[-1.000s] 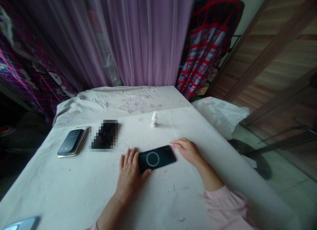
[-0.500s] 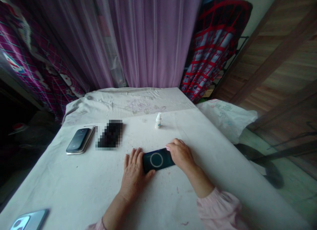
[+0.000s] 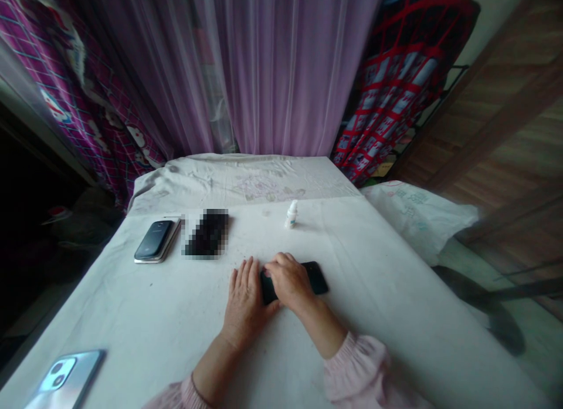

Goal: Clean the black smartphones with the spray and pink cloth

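Dark phone: I see it flat on the white tablecloth (image 3: 185, 315), long axis running left to right, its right end (image 3: 317, 278) bare.
Left hand (image 3: 246, 306): fingers spread, not clasped, bracing the phone's left end, thumb by its near edge.
Right hand (image 3: 290, 283): curled over the phone's left half, close beside the left; I can't tell whether its fingers pinch anything.
Beyond: white bottle (image 3: 291, 215), upright, well clear.
Far left: stacked phones (image 3: 155, 240), blurred-out dark object (image 3: 207, 233).
In the way: only the right hand, covering the phone's middle.
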A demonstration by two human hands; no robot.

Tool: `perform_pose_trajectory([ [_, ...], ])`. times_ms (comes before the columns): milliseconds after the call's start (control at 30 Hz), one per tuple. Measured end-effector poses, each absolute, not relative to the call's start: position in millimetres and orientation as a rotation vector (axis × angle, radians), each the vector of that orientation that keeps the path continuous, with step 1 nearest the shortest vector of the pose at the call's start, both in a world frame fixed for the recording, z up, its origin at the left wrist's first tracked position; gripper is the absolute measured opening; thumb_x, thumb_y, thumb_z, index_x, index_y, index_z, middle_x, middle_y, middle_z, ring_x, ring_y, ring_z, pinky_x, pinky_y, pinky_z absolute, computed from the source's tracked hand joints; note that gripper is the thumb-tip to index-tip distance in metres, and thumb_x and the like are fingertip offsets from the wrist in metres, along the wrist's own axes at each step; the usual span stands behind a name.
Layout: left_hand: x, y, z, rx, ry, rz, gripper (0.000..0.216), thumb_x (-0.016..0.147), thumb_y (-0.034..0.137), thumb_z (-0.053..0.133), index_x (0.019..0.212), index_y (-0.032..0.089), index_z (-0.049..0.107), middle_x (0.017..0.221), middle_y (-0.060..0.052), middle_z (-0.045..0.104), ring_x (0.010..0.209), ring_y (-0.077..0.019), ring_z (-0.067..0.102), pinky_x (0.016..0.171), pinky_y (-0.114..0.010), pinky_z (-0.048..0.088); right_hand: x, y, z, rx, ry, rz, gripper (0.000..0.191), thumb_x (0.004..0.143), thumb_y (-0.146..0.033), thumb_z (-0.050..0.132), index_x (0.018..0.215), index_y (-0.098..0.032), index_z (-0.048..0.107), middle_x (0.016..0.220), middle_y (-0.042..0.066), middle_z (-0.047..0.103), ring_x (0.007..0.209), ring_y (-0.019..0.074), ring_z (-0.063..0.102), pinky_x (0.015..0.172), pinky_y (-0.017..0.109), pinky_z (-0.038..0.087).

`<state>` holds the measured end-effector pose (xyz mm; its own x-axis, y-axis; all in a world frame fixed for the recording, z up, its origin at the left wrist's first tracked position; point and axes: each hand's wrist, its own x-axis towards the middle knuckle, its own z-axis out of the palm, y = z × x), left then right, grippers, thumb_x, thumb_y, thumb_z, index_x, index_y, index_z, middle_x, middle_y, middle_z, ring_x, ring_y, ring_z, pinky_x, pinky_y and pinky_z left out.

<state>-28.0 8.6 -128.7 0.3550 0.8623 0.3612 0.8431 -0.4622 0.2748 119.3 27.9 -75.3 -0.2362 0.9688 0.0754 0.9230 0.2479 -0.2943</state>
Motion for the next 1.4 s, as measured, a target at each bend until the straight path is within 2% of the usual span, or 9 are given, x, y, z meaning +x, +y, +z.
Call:
perform_pose_trajectory([
  [200,-29,10,-134,2.548,1.602,0.738,0.090,0.079,0.064,0.056,0.143,0.007,0.027,0.143,-0.027,0.042,0.136,-0.0375,0.035,0.107,-0.055,0.031,132,18,-82,-1.508,-2.307,0.284,0.021,0.093,-0.020,0.051,0.087,-0.025,0.071,0.091,0.002,0.064,0.088,0.0161,0.054,0.077,0.026,0.041],
  [333,-27,9,-130,2.503,1.604,0.720,0.084,0.076,0.064,0.061,0.135,0.009,0.039,0.143,-0.026,0.042,0.136,-0.0385,0.034,0.109,-0.056,0.029,143,6,-85,-1.379,-2.292,0.321,0.022,0.093,-0.019,0.052,0.095,-0.028,0.073,0.089,0.002,0.065,0.086,0.0152,0.055,0.077,0.025,0.042],
  [500,-31,11,-124,2.482,1.560,0.692,0.069,0.074,0.065,0.064,0.119,0.014,0.052,0.141,-0.023,0.046,0.135,-0.0390,0.037,0.107,-0.057,0.031,139,24,-81,-1.537,-2.260,0.334,0.024,0.092,-0.018,0.053,0.097,-0.028,0.073,0.092,0.003,0.066,0.090,0.0162,0.058,0.079,0.025,0.043],
  [833,-41,17,-124,2.517,1.395,0.661,0.070,0.075,0.056,0.068,0.128,0.015,0.049,0.138,-0.020,0.050,0.132,-0.0390,0.040,0.106,-0.061,0.031,155,29,-78,-1.714,-2.203,0.341,0.028,0.092,-0.017,0.047,0.100,-0.027,0.073,0.096,0.004,0.068,0.094,0.0167,0.059,0.085,0.025,0.043],
  [1067,-33,17,-112,2.475,1.508,0.721,0.023,0.081,0.032,0.067,0.099,0.019,0.060,0.128,-0.013,0.060,0.125,-0.0316,0.049,0.107,-0.057,0.033,194,-1,-91,-1.818,-1.965,0.340,0.028,0.093,-0.024,0.044,0.099,-0.024,0.071,0.095,0.004,0.069,0.086,0.0159,0.064,0.078,0.025,0.047],
  [1133,-27,13,-103,2.475,1.529,0.675,0.015,0.084,0.028,0.064,0.097,0.021,0.061,0.124,-0.010,0.063,0.121,-0.0301,0.052,0.106,-0.058,0.034,195,-9,-93,-1.810,-1.919,0.329,0.028,0.093,-0.025,0.043,0.098,-0.024,0.071,0.094,0.004,0.069,0.084,0.0159,0.064,0.076,0.025,0.048],
  [1267,-10,-3,-92,2.481,1.611,0.564,0.028,0.089,0.022,0.055,0.116,0.023,0.060,0.120,-0.008,0.066,0.112,-0.0265,0.059,0.106,-0.056,0.034,188,-25,-94,-1.831,-1.851,0.331,0.028,0.091,-0.023,0.044,0.097,-0.022,0.071,0.093,0.005,0.070,0.082,0.0164,0.066,0.075,0.025,0.049],
  [1333,0,-9,-91,2.486,1.641,0.501,0.041,0.088,0.034,0.056,0.126,0.020,0.056,0.128,-0.012,0.061,0.120,-0.0304,0.054,0.108,-0.058,0.030,184,-32,-92,-1.842,-1.822,0.342,0.028,0.090,-0.021,0.044,0.098,-0.021,0.071,0.094,0.006,0.071,0.084,0.0167,0.067,0.076,0.024,0.049],
  [1400,9,-9,-91,2.486,1.630,0.408,0.065,0.085,0.053,0.055,0.136,0.013,0.048,0.138,-0.019,0.051,0.130,-0.0363,0.043,0.108,-0.062,0.025,181,-37,-89,-1.851,-1.823,0.379,0.028,0.090,-0.021,0.045,0.098,-0.021,0.071,0.093,0.006,0.071,0.084,0.0166,0.067,0.075,0.024,0.049],
])
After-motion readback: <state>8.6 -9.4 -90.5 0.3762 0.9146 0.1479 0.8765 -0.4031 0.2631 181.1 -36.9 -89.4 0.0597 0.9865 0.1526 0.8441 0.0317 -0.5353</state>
